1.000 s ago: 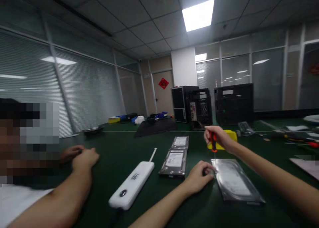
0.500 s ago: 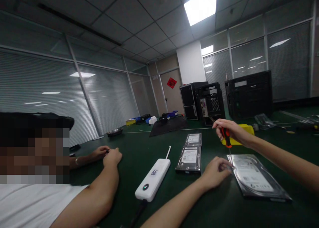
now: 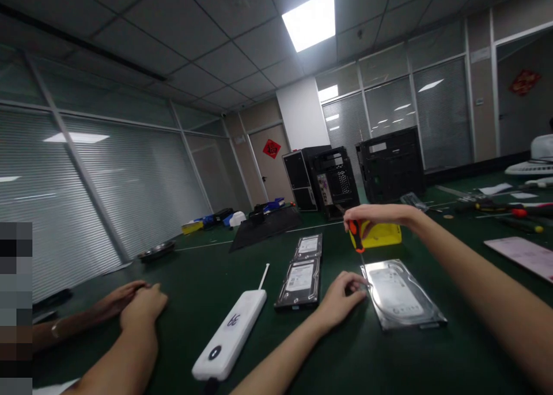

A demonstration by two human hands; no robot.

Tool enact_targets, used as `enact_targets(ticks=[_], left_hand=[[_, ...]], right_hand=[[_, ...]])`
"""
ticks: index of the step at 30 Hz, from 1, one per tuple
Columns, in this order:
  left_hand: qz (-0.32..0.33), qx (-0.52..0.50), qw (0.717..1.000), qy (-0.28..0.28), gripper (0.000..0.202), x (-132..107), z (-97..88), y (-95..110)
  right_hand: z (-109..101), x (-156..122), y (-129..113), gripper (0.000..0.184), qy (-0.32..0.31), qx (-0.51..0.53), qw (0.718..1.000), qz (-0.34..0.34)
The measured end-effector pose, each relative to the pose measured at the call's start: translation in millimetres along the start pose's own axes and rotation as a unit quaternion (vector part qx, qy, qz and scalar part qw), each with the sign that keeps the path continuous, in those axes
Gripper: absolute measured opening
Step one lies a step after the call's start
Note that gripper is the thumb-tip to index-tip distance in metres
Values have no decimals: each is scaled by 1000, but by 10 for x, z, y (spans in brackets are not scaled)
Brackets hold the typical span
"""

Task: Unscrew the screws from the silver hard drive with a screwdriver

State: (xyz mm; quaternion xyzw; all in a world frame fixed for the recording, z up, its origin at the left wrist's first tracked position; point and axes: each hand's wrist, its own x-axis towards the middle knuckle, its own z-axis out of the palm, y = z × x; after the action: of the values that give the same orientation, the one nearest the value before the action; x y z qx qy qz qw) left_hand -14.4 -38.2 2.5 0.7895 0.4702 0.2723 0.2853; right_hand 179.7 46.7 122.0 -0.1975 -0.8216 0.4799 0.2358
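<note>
In the head view, the only one, the hard drive (image 3: 400, 296) lay flat on the green table (image 3: 345, 363), right of the frame's centre and in its lower half. It sat below the right hand (image 3: 375, 214) in the frame and slightly to its right, and just right of the left hand (image 3: 341, 300), which was the nearer of the two. Its long axis ran from upper left to lower right, the short upper edge towards the right hand's side, the pale label facing up.

The right hand had its fingers closed round the orange-and-black handle of a screwdriver (image 3: 356, 236). The screwdriver stood steeply, handle leaning towards the upper left, shaft pointing down and slightly right to the drive's upper-left corner area; whether its tip sat in a screw could not be told. The left hand was loosely curled, a gap showing between thumb and forefinger, its fingertips at the drive's left edge; whether they gripped anything was unclear.

Two more drives (image 3: 299, 277) lay end to end left of the left hand, and a yellow object (image 3: 383, 235) stood behind the right hand.
</note>
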Motion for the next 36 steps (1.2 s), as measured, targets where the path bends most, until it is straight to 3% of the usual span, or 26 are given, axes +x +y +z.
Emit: enact_targets(ticks=[18,27,36], left_hand=[[14,-5,1000,5,23,64,-35,0],[3,-4,1000,7,23,84,-35,36],[14,-6,1000,8,21,114,-16,-2]], right_hand=[[0,64,-79,31,29,-145,986,-79],[-33,-4,-109,26,-9,-150,987,-61],[27,17,-155,27,29,-221,972,-74]])
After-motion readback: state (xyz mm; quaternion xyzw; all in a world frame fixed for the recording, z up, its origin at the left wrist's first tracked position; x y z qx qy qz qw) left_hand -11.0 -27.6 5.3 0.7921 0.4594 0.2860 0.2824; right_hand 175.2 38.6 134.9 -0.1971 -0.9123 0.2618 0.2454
